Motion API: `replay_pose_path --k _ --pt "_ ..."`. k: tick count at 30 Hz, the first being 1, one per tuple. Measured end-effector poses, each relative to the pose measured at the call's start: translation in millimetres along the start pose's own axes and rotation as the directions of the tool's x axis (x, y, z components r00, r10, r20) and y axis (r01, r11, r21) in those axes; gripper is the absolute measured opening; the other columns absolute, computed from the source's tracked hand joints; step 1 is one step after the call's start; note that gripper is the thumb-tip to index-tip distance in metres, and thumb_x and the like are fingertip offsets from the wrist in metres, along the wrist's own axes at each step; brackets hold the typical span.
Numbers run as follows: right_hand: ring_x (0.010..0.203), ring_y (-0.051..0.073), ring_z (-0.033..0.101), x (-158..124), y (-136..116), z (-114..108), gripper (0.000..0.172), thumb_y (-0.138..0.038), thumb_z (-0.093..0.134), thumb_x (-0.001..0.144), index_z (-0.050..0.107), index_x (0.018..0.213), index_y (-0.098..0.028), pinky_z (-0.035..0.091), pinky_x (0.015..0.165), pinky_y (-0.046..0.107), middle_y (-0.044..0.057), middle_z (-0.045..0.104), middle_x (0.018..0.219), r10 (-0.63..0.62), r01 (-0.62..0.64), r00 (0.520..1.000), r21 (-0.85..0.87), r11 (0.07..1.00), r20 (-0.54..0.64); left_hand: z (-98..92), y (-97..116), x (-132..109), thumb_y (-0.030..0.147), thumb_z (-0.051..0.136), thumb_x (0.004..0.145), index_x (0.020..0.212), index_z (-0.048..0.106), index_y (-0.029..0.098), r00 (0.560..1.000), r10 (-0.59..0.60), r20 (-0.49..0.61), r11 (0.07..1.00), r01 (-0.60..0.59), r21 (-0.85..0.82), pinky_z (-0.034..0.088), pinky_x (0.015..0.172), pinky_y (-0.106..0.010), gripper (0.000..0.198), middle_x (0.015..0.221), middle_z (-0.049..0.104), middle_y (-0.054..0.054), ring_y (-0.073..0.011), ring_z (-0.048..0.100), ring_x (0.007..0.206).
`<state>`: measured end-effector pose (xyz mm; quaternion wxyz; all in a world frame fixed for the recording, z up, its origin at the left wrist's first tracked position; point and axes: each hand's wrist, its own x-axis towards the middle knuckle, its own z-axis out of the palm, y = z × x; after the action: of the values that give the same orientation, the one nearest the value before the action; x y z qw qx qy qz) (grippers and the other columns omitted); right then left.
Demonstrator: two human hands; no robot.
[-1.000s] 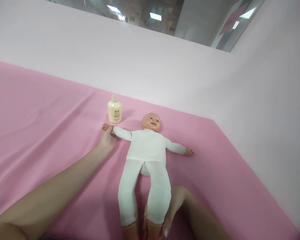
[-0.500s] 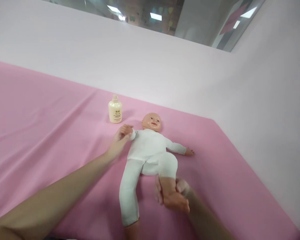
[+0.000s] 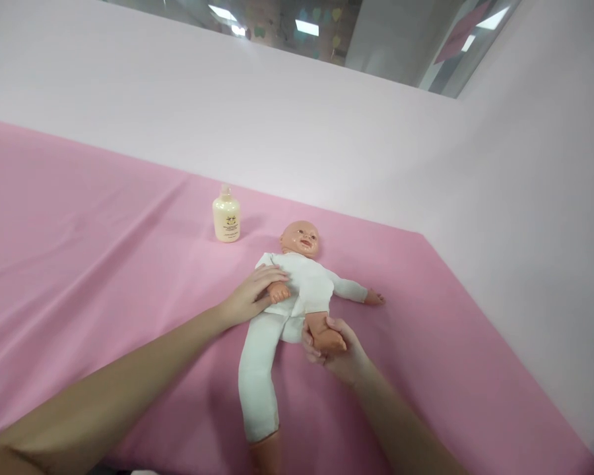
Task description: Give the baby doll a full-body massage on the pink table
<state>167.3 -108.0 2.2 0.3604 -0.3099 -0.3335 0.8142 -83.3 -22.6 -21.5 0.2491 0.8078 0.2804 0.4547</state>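
Observation:
A baby doll (image 3: 297, 274) with a white cloth body lies on its back on a pink sheet (image 3: 143, 264). My left hand (image 3: 252, 293) is wrapped round the doll's arm near its small fist (image 3: 279, 291), which rests over the belly. Lower down, my right hand (image 3: 341, 353) grips the ankle of the doll's bent leg, with the foot (image 3: 329, 341) showing between my thumb and fingers. The knee is folded up against the trunk. The doll's other leg (image 3: 259, 376) lies stretched toward me, and its other arm (image 3: 351, 290) is spread out to the right.
A cream-coloured bottle (image 3: 226, 218) with a printed label stands on the sheet, left of the doll's head. Behind the sheet rises a white wall (image 3: 228, 105) with a window (image 3: 297, 26) above. Another wall (image 3: 539, 218) borders the right side.
My left hand has brought the doll's arm from out at the side in across its belly. My right hand has pushed the held leg up toward the trunk, bending it more.

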Motion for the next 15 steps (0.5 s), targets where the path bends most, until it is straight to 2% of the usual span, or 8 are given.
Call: replay_pose_path --k 3,5,7,9,10,11,13,15 --pt "0.057 0.011 0.043 -3 -2 3 0.039 -0.051 0.062 0.083 0.067 0.088 -0.013 0.033 0.055 0.026 0.004 0.059 0.073 -0.070 0.072 0.996 -0.041 0.997 0.049 -3.6 3 2 0.035 0.064 0.091 0.125 0.064 0.024 0.984 -0.124 -0.130 0.988 0.111 -0.104 0.042 0.112 -0.048 0.035 0.128 0.067 -0.010 -0.0285 0.058 0.126" --pt "0.060 0.012 0.047 -7 -3 4 0.040 -0.051 0.062 0.082 0.068 0.089 -0.012 0.035 0.056 0.025 0.004 0.060 0.072 -0.110 0.117 0.988 -0.063 0.991 0.109 -7.2 0 4 0.037 0.064 0.091 0.117 0.066 0.022 0.937 -0.231 -0.263 0.959 0.173 -0.225 0.045 0.109 -0.044 0.030 0.122 0.068 -0.010 -0.0264 0.061 0.120" --pt "0.065 0.013 0.053 -10 -2 2 0.044 -0.052 0.064 0.079 0.069 0.093 -0.010 0.039 0.059 0.025 0.006 0.063 0.074 -0.098 0.116 0.974 -0.078 0.990 0.203 -12.1 -8 8 0.038 0.066 0.091 0.110 0.066 0.021 0.855 -0.346 -0.386 0.901 0.188 -0.391 0.045 0.109 -0.041 0.026 0.119 0.069 -0.009 -0.0245 0.061 0.119" --pt "0.070 0.015 0.059 -13 0 -3 0.048 -0.052 0.069 0.074 0.070 0.097 -0.010 0.043 0.063 0.025 0.007 0.069 0.079 -0.023 0.056 0.944 -0.089 0.994 0.330 -18.2 -19 12 0.039 0.067 0.090 0.111 0.066 0.022 0.733 -0.503 -0.457 0.793 0.181 -0.582 0.046 0.107 -0.037 0.026 0.119 0.069 -0.008 -0.0226 0.062 0.118" --pt "0.073 0.016 0.063 -13 1 -5 0.050 -0.051 0.072 0.071 0.071 0.099 -0.010 0.046 0.065 0.026 0.009 0.071 0.084 0.039 0.002 0.916 -0.102 0.995 0.399 -21.6 -24 14 0.039 0.066 0.091 0.112 0.066 0.022 0.655 -0.595 -0.466 0.720 0.175 -0.672 0.049 0.103 -0.034 0.027 0.118 0.069 -0.008 -0.0219 0.063 0.116" --pt "0.075 0.018 0.065 -12 2 -8 0.053 -0.051 0.074 0.068 0.071 0.100 -0.009 0.048 0.068 0.026 0.010 0.073 0.088 0.113 -0.059 0.876 -0.128 0.990 0.469 -25.0 -30 15 0.040 0.063 0.093 0.112 0.066 0.022 0.570 -0.685 -0.454 0.637 0.165 -0.753 0.051 0.098 -0.032 0.026 0.115 0.070 -0.008 -0.0213 0.065 0.112" --pt "0.082 0.021 0.069 -6 3 -10 0.055 -0.049 0.080 0.065 0.072 0.101 -0.008 0.052 0.073 0.029 0.013 0.074 0.094 0.296 -0.179 0.733 -0.245 0.953 0.612 -31.6 -38 18 0.041 0.052 0.100 0.104 0.066 0.021 0.392 -0.833 -0.390 0.465 0.115 -0.878 0.055 0.088 -0.030 0.025 0.107 0.071 -0.008 -0.0201 0.068 0.102" --pt "0.088 0.024 0.071 4 3 -8 0.051 -0.041 0.084 0.064 0.073 0.099 -0.006 0.055 0.078 0.031 0.014 0.074 0.093 0.493 -0.237 0.502 -0.435 0.869 0.710 -36.8 -43 21 0.039 0.042 0.104 0.096 0.064 0.020 0.270 -0.912 -0.307 0.329 0.038 -0.944 0.057 0.081 -0.029 0.029 0.099 0.071 -0.007 -0.0187 0.070 0.094"
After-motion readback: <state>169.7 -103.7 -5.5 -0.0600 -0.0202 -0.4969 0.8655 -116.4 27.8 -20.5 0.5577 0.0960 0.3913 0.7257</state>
